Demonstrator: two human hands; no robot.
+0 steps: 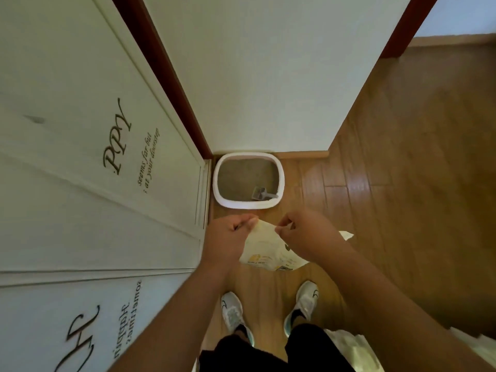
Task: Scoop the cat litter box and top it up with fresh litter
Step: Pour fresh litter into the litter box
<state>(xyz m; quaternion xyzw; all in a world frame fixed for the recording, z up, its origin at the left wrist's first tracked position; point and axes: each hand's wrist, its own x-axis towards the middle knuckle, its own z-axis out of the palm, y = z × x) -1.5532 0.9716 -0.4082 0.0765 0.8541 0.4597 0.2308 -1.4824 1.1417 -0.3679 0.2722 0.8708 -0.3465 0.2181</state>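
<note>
Standing on brown wood-plank floor point(402, 183) by white wall point(268, 76); left hand point(228, 234) and right hand point(306, 234) pinching cream paper litter bag point(268, 251), white plastic litter box point(280, 181) sitting in corner, holding grey plastic scoop point(261, 194).

The white door point(88, 162) at nine o'clock carries dark script reading "PPY", "seems far but" and "at your doorstep"; print on the bag point(271, 253) is unreadable.

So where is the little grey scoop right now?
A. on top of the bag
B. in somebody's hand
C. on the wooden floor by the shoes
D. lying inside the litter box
D: the grey scoop lies on the litter inside the white litter box, near its front right corner, while the left hand and right hand both pinch the top of the bag.
</note>
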